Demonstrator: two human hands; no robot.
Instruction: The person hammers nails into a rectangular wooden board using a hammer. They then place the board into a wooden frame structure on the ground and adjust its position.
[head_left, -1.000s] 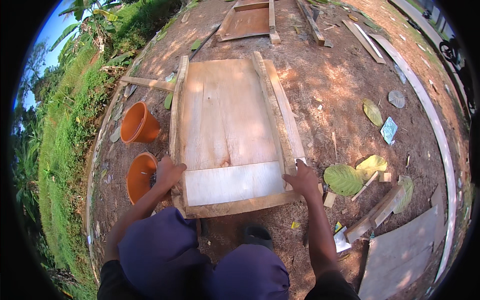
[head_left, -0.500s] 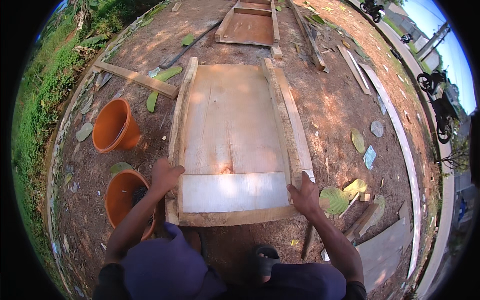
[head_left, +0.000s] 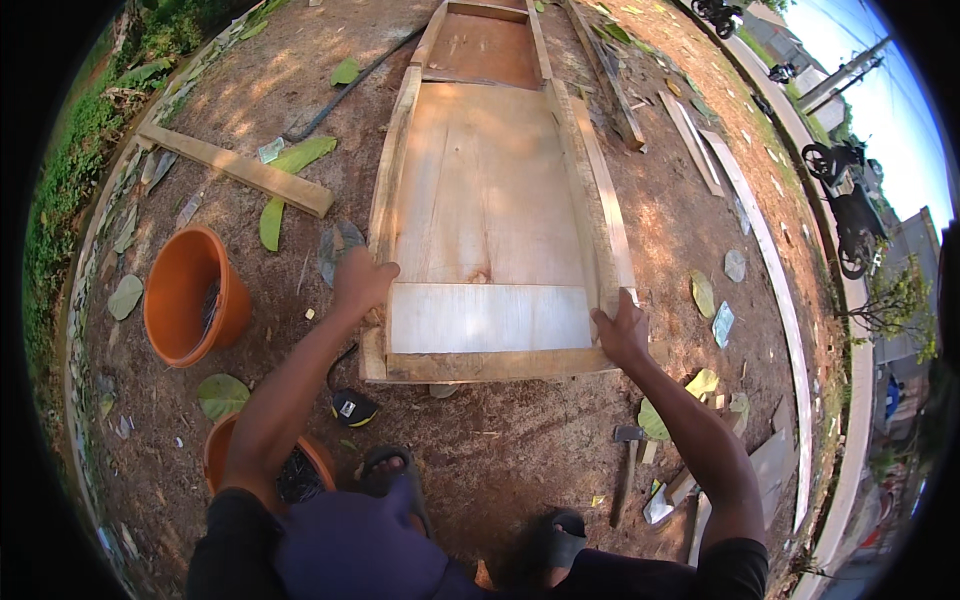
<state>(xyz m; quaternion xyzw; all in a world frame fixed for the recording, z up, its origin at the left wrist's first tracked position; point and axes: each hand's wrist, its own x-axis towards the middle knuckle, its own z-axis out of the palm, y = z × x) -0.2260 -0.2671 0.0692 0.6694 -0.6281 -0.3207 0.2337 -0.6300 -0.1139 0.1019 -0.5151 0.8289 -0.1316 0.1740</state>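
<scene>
Both my hands grip a shallow wooden frame [head_left: 480, 200] with a plywood bottom and a paler strip across its near end. My left hand [head_left: 362, 282] is closed on the left side rail, close to the near corner. On the opposite rail, my right hand [head_left: 624, 330] is wrapped round the wood, its thumb on the inner side. The far end of this frame meets a second wooden frame [head_left: 485, 50] with a reddish-brown bottom; whether they touch firmly I cannot tell. A tape measure [head_left: 353, 407] lies on the ground below the near left corner.
Two orange buckets, one upper [head_left: 232, 310] and one lower [head_left: 318, 455] holding dark nails, stand at left. A hammer [head_left: 628, 470] lies near my right foot. Loose planks include one at left [head_left: 240, 168] and a long pale strip [head_left: 770, 290] at right. Leaves litter the soil.
The frame has moved away from me with both hands on it, and its far end now meets the second frame. The tape measure and hammer have come into fuller view.
</scene>
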